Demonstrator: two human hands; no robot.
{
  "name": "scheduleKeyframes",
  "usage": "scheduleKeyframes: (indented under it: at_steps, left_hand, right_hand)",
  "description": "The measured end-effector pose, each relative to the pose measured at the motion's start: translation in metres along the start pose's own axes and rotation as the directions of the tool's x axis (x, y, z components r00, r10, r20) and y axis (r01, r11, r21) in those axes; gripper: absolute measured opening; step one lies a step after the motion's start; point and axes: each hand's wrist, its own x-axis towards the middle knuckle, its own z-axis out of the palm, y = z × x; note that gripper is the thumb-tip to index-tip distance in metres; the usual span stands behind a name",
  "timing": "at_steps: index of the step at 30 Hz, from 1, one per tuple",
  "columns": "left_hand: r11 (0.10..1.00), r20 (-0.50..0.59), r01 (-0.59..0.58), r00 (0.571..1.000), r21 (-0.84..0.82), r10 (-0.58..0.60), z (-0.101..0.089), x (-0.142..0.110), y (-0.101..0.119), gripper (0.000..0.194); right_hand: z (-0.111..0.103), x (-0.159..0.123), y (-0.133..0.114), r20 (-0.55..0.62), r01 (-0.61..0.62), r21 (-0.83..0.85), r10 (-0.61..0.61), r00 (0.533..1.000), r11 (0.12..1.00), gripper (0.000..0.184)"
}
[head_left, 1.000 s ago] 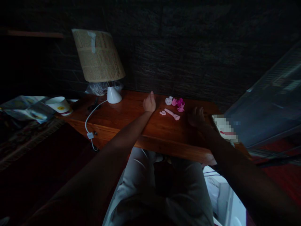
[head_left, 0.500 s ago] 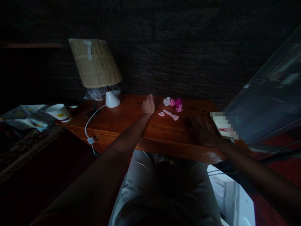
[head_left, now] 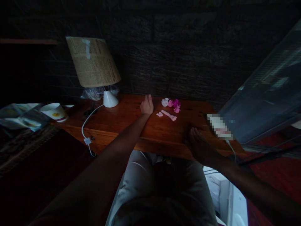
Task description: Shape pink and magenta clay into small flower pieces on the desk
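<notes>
My left hand (head_left: 147,105) rests on the wooden table (head_left: 127,117), its fingers curled in; what they hold, if anything, is hidden. Just right of it lie clay-like pieces: a white lump (head_left: 165,102), a pink lump (head_left: 170,103), a magenta lump (head_left: 176,103) and another pink lump (head_left: 177,109). Closer to me are a long pale pink strip (head_left: 168,115) and a small pale pink piece (head_left: 159,114). My right hand (head_left: 199,145) lies flat near the table's front edge, fingers stretched out, apart from the pieces.
A lamp (head_left: 94,62) with a paper-covered shade and white base stands on the table's left, its cable (head_left: 84,124) hanging over the front. Further left is a white paper cup (head_left: 54,112). A blurred-out phone-like object (head_left: 219,126) with a cable lies at right. A dark wall rises behind.
My right hand has slid toward the table's front edge, away from the phone-like object. My left hand stays in place beside the pieces. The view has shifted slightly.
</notes>
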Motion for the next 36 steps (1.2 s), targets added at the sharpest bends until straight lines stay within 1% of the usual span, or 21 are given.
scheduleKeyframes:
  at_steps: [3, 6, 9, 11, 14, 16, 18, 20, 22, 25, 30, 32, 34, 36]
  left_hand:
    - [1.000, 0.016, -0.016, 1.000, 0.014, 0.015, -0.002, -0.003, 0.002, 0.062]
    - [0.999, 0.036, -0.039, 0.999, 0.034, 0.038, -0.002, -0.005, 0.002, 0.063]
    - [0.998, 0.042, -0.045, 0.998, 0.042, 0.043, -0.002, -0.005, 0.002, 0.060]
    - [0.998, 0.054, -0.044, 0.998, 0.050, 0.041, -0.002, -0.005, 0.002, 0.058]
    - [0.995, 0.082, -0.064, 0.995, 0.071, 0.058, -0.002, -0.005, 0.002, 0.058]
    - [0.994, 0.087, -0.068, 0.994, 0.089, 0.060, -0.003, -0.006, 0.002, 0.059]
    - [0.992, 0.095, -0.065, 0.994, 0.106, 0.055, -0.004, -0.007, 0.003, 0.060]
    - [0.990, 0.113, -0.070, 0.992, 0.119, 0.057, -0.006, -0.009, 0.004, 0.060]
    - [0.987, 0.131, -0.078, 0.990, 0.138, 0.060, -0.008, -0.010, 0.005, 0.059]
    - [0.981, 0.149, -0.083, 0.987, 0.177, 0.057, -0.012, -0.013, 0.006, 0.058]
    - [0.971, 0.168, -0.103, 0.984, 0.218, 0.066, -0.017, -0.015, 0.008, 0.059]
    - [0.970, 0.170, -0.105, 0.983, 0.220, 0.068, -0.017, -0.016, 0.008, 0.059]
    - [0.971, 0.173, -0.109, 0.982, 0.215, 0.072, -0.016, -0.015, 0.008, 0.058]
    - [0.972, 0.167, -0.102, 0.984, 0.212, 0.067, -0.015, -0.015, 0.007, 0.058]
  right_hand:
    - [-0.002, 0.010, -0.014, 0.047, -0.032, -0.042, 0.034, 0.998, 0.999, 0.053]
    - [-0.001, 0.024, -0.013, 0.064, -0.129, -0.062, 0.133, 0.989, 0.990, 0.053]
    - [0.001, 0.045, 0.001, 0.029, -0.247, -0.040, 0.248, 0.968, 0.968, 0.063]
    - [0.002, 0.062, 0.014, 0.030, -0.321, -0.012, 0.321, 0.947, 0.947, 0.067]
    - [0.002, 0.087, 0.031, 0.018, -0.455, 0.003, 0.455, 0.890, 0.890, 0.073]
    - [0.002, 0.096, 0.037, 0.030, -0.501, -0.011, 0.501, 0.865, 0.865, 0.076]
    - [0.000, 0.098, 0.038, 0.051, -0.481, -0.025, 0.482, 0.875, 0.876, 0.074]
    - [-0.002, 0.095, 0.037, 0.078, -0.411, -0.028, 0.412, 0.908, 0.911, 0.069]
    - [-0.004, 0.087, 0.032, 0.110, -0.342, -0.022, 0.342, 0.933, 0.939, 0.064]
    - [-0.008, 0.073, 0.021, 0.137, -0.278, -0.008, 0.277, 0.951, 0.960, 0.062]
    - [-0.008, 0.036, -0.005, 0.110, -0.189, 0.044, 0.184, 0.977, 0.981, 0.063]
    - [-0.011, 0.016, -0.011, 0.067, -0.136, 0.105, 0.129, 0.989, 0.985, 0.061]
    - [-0.020, -0.002, -0.011, 0.043, -0.107, 0.185, 0.101, 0.994, 0.977, 0.060]
    - [-0.035, -0.014, -0.006, 0.058, -0.065, 0.231, 0.053, 0.997, 0.971, 0.060]
